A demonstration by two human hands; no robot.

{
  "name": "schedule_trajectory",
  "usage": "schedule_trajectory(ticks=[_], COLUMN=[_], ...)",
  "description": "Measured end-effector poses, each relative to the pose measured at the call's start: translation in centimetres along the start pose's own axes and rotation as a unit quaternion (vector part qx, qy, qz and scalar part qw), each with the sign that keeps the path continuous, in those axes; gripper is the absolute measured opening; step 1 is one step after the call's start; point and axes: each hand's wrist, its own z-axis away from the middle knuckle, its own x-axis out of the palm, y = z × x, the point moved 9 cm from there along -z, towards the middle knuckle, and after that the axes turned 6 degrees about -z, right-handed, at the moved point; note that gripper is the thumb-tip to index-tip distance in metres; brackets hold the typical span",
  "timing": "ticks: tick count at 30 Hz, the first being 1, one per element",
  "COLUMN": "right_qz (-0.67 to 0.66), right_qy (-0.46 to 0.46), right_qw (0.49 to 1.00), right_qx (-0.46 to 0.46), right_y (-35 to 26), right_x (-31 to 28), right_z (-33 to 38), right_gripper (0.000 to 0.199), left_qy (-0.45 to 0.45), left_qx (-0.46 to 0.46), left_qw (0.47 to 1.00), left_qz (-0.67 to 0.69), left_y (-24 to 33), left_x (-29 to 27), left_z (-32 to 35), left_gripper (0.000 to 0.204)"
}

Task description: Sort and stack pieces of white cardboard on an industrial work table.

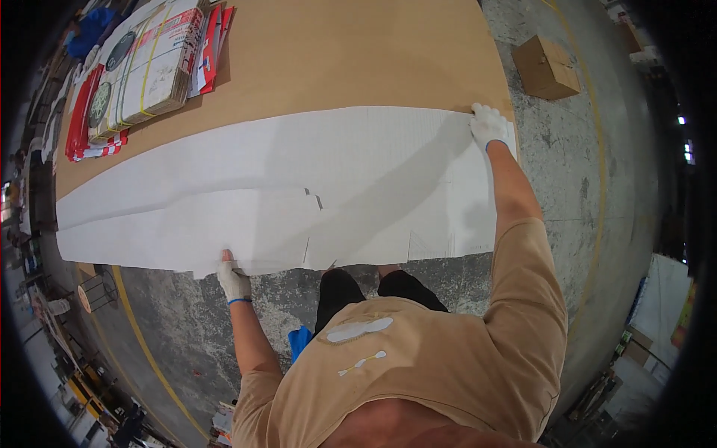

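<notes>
Large white cardboard sheets (373, 160) lie in a stack along the near side of a brown board surface (358, 56). Their near edges stick out unevenly, and a cut or step line runs across the left part. My left hand (234, 281), in a white glove, grips the near edge left of the middle, thumb on top and the other fingers largely hidden below. Stretched out to the far right corner, my right hand (489, 125), also gloved, has its fingers curled at the far edge of the top sheet. What its fingertips do is partly hidden.
A strapped bundle of printed cardboard (153, 67) rests at the far left, with red and white printed pieces (211, 48) around it. On the floor beyond the right edge stands a brown carton (547, 69). A stool (97, 293) is on the floor at the left.
</notes>
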Motion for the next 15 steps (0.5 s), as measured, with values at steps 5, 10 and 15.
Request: schedule_trajectory(ticks=[5,10,15], right_qz=[0.036,0.028,-0.021], right_qy=[0.019,0.029,0.03], right_qw=[0.998,0.998,0.998], right_qx=[0.04,0.054,0.049], right_y=[2.9,4.0,4.9], right_x=[0.7,0.9,1.8], right_z=[0.8,0.7,0.6], right_gripper=[0.026,0.027,0.033], left_qy=[0.086,-0.009,0.052], left_qx=[0.07,-0.029,0.009], left_qw=[0.983,1.0,0.978], left_qz=[-0.148,-0.004,-0.203], left_y=[3.7,-0.9,-1.1], left_x=[2.1,-0.3,-2.1], left_z=[3.9,0.2,0.1], left_gripper=[0.021,0.023,0.026])
